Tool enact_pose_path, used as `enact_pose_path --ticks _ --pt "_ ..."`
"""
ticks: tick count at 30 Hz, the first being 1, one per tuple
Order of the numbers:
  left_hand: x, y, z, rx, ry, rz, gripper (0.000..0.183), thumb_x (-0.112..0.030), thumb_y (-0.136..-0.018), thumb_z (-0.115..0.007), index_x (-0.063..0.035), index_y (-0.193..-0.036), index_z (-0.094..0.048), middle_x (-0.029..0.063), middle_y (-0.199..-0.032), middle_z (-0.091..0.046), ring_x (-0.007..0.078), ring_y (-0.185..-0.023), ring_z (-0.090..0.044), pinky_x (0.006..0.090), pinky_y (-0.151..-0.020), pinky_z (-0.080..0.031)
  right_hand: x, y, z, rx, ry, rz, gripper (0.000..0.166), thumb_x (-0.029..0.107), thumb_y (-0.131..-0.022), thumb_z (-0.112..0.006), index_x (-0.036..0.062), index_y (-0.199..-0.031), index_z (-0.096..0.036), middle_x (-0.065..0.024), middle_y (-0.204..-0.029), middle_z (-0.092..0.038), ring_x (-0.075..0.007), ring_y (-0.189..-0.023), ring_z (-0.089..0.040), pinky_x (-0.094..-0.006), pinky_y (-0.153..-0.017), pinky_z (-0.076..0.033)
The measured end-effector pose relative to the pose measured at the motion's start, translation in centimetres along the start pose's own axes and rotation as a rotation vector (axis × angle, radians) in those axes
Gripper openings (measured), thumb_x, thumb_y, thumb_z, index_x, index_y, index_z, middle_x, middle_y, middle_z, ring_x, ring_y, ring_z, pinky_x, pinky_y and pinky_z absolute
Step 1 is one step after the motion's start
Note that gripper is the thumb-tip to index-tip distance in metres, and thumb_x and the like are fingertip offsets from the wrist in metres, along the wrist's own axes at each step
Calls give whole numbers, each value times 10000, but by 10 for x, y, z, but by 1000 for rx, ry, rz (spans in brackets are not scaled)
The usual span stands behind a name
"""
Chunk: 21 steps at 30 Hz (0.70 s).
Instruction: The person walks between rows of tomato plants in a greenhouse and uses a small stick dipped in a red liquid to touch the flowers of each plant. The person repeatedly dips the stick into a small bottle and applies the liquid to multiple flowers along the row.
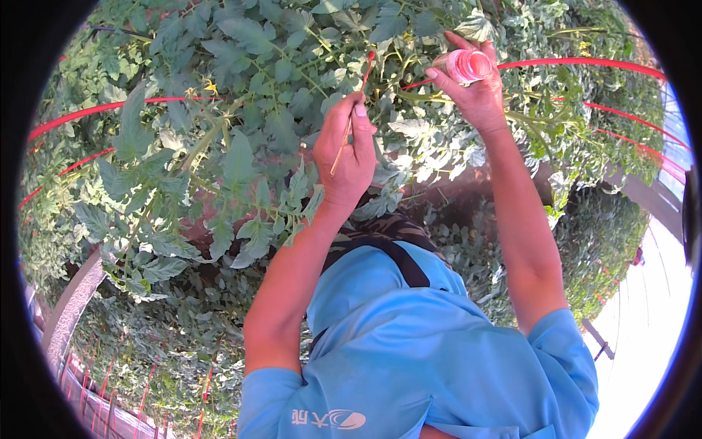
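Note:
My left hand (346,144) grips a thin wooden stick (349,131) between thumb and fingers. The stick slants upward, and its small tip (371,55) is coated in red, above the tomato leaves. To the right and higher up, my right hand (476,90) is wrapped around a small clear jar (458,66). The jar's open mouth faces towards me, and reddish-pink colour shows inside it. Tomato foliage (285,71) surrounds both hands. A yellow tomato flower (407,37) is visible just left of the jar, partly among leaves.
Red lines run across the plants on the left (109,110) and right (581,62). A leafy tomato stem (205,145) leans close to my left forearm. More yellow flowers (210,86) show at left. A pale curved beam (77,307) stands at lower left, among more plants.

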State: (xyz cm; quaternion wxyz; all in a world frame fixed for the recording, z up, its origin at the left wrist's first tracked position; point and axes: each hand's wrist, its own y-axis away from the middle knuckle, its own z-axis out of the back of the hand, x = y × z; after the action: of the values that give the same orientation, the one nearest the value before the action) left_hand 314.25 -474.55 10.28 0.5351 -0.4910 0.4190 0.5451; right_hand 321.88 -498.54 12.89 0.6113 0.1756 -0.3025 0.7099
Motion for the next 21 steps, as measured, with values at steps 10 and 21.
enact_pose_path --ticks 10,21 --pt "-2 -4 -7 34 30 4 312 -198 -1132 -505 43 -1299 -614 124 -1109 -735 124 -763 -704 269 -689 -564 0 5 1 -74 -71 36 650 275 -721 -981 96 -1292 -728 -96 -1133 -604 -238 -1048 -641 -376 -975 -541" --pt "15 -35 -33 32 -37 -60 345 -242 -1140 -494 45 -1258 -645 67 -843 -711 98 -739 -678 255 -667 -523 23 7 -7 -66 -74 62 662 355 -703 -983 120 -1273 -741 -89 -1062 -704 -266 -1103 -601 -398 -1005 -525"
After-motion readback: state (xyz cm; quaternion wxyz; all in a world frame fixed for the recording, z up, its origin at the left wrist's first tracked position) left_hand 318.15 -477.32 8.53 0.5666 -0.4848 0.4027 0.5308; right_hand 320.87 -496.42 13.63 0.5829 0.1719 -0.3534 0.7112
